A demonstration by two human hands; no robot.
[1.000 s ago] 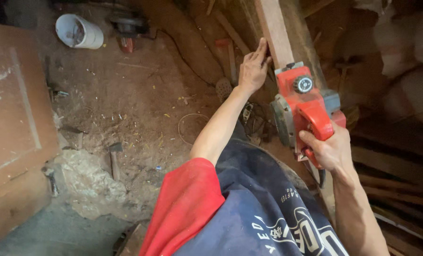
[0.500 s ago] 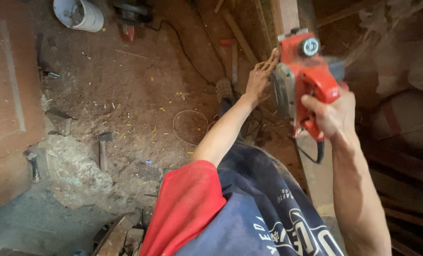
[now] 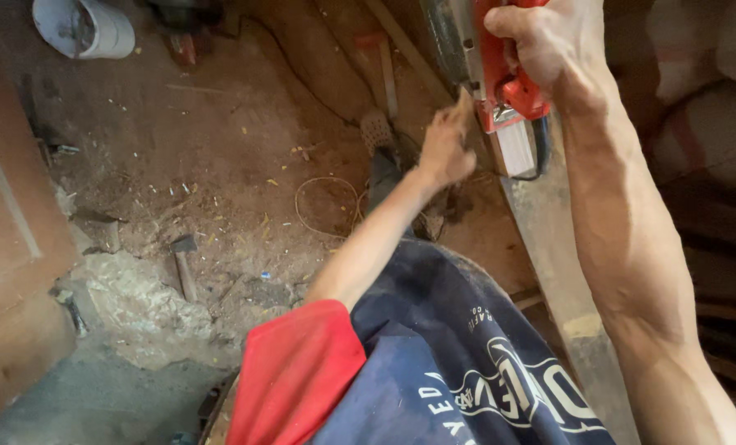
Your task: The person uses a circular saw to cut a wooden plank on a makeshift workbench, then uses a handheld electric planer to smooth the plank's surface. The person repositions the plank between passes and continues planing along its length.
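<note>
My right hand [image 3: 549,41] grips the handle of a red electric planer [image 3: 500,74] at the top of the view, resting on a long wooden plank [image 3: 557,272] that runs down to the lower right. My left hand [image 3: 444,148] reaches out beside the planer's near left side, fingers loosely curled and blurred, touching or close to the plank's edge. I cannot tell if it holds anything. The planer's black cord [image 3: 541,152] hangs by the plank.
A dirt floor with wood chips lies on the left. A hammer [image 3: 182,259] lies on it, a white bucket [image 3: 84,29] stands at the top left, a wire loop [image 3: 327,202] lies mid-floor, and a wooden panel [image 3: 5,222] leans at the left edge. Sacks [image 3: 706,107] pile at the right.
My right hand has pushed the planer farther along the plank, toward the top of the view. My left hand has come off the plank's far part and drawn back beside the planer.
</note>
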